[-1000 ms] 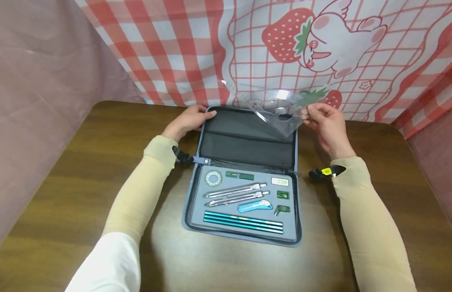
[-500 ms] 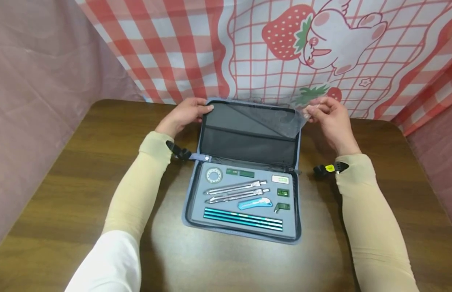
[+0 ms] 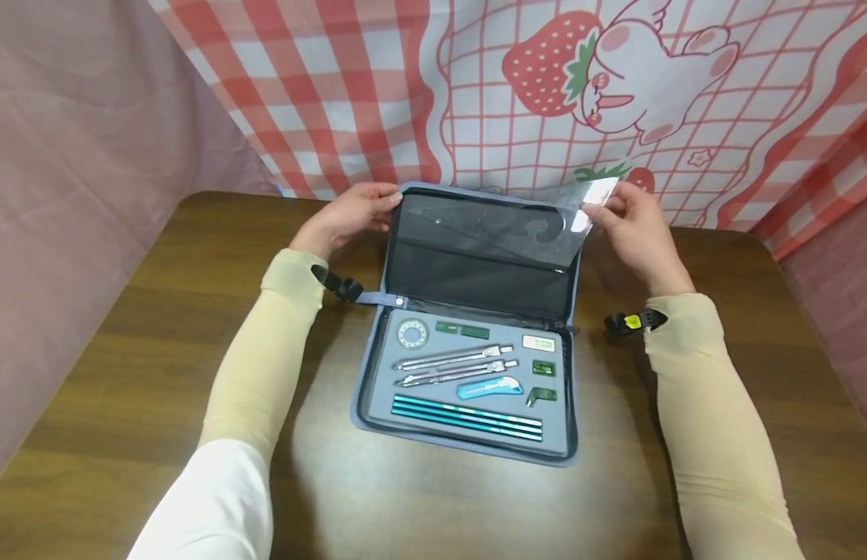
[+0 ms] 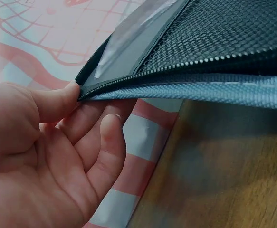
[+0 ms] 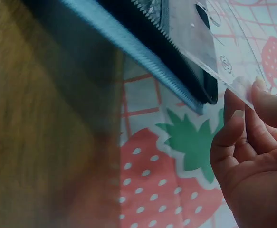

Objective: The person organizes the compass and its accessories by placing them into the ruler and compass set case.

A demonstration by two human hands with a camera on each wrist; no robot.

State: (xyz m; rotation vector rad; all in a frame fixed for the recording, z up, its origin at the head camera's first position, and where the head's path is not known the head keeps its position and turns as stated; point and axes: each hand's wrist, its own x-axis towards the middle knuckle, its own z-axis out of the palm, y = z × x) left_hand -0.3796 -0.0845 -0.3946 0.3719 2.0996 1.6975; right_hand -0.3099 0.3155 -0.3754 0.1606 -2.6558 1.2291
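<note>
A blue zip case (image 3: 475, 455) lies unfolded on the table, its dark lid (image 3: 475, 281) raised at the back. My left hand (image 3: 352, 211) pinches the lid's far left corner, thumb over the zipper edge in the left wrist view. In my right hand (image 3: 639, 233) is a clear plastic set square (image 3: 492, 222) with a curled cutout, pinched by one corner between thumb and fingers. The set square overlaps the upper lid. Its held end sticks out past the lid's right edge, and the right wrist view shows its thin edge (image 5: 205, 66) angled above the zipper.
In the case's grey insert (image 3: 384, 365) sit a round tape-like ring (image 3: 412, 334), two silver compass-like tools (image 3: 450, 365), a blue cutter (image 3: 489, 388), several pencils (image 3: 468, 418), a white eraser (image 3: 539, 343) and small green pieces. A strawberry-print cloth (image 3: 559, 62) hangs behind the wooden table (image 3: 188, 311).
The set square has come down from above the lid's back edge to lie over its upper part. My left hand has tilted the lid up slightly, shifting left and back.
</note>
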